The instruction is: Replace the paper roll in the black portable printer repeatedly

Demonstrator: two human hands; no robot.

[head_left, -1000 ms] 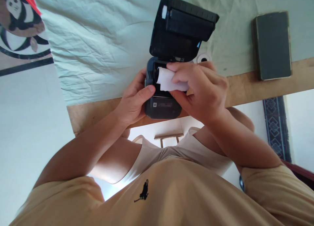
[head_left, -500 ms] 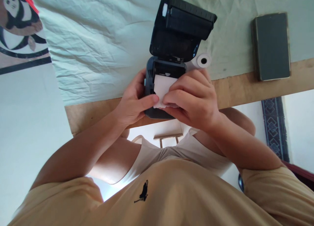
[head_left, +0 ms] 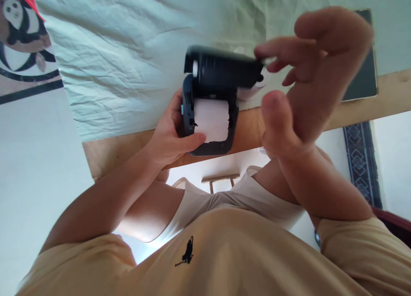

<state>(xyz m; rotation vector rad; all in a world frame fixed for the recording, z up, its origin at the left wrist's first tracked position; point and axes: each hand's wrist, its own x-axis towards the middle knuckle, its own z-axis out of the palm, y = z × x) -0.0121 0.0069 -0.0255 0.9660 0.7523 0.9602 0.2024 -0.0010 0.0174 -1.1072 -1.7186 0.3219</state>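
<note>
Small black printer (head_left: 210, 112) at the near edge of the wooden table (head_left: 362, 109), lid (head_left: 221, 69) half lowered over white paper (head_left: 211, 124). Left hand (head_left: 171, 131) wrapped around the printer's side, thumb pinning the paper's edge. Right hand (head_left: 305, 79) spread wide, empty, fingertips at the lid's end. Spare roll (head_left: 253, 90) just behind; dark notebook (head_left: 362, 79) farther right.
</note>
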